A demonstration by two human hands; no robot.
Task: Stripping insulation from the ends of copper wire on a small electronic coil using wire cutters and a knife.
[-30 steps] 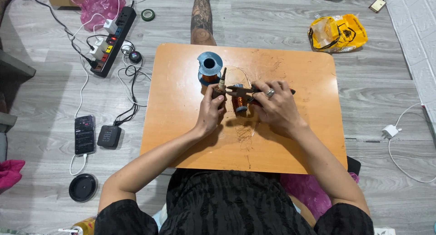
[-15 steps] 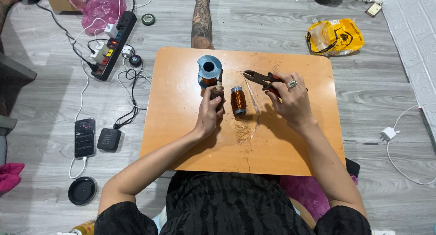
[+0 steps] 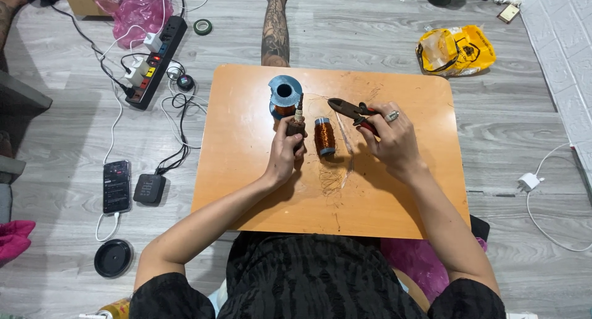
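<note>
On the orange table (image 3: 246,171) one left hand (image 3: 285,152) and one right hand (image 3: 391,140) are at work, both belonging to the person seated at the near edge. The left hand is clenched around a small dark rod-like piece (image 3: 298,116) held upright near the table's middle; what exactly that piece is cannot be told. The right hand's fingers (image 3: 377,129) are closed around the red handles of one pair of cutting pliers (image 3: 348,109), whose dark nose points left. Between the two hands stands one small coil of copper wire (image 3: 325,137) with blue ends, just beside the left hand. Farther off sits one blue spool (image 3: 283,95) carrying copper wire, just beyond the rod. Loose strands of thin wire (image 3: 336,180) lie on the table nearer the person. A tattooed leg (image 3: 275,29) of another person reaches the table's far edge. On the floor at far right lies one yellow plastic bag (image 3: 456,50); at far left, one pink plastic bag (image 3: 132,7), one black power strip (image 3: 157,53) with plugs, and one roll of green tape (image 3: 202,26). Left of the table are one phone (image 3: 116,186), one small black box (image 3: 150,188), one round black lid (image 3: 113,257). One white charger (image 3: 529,182) lies at right.
</note>
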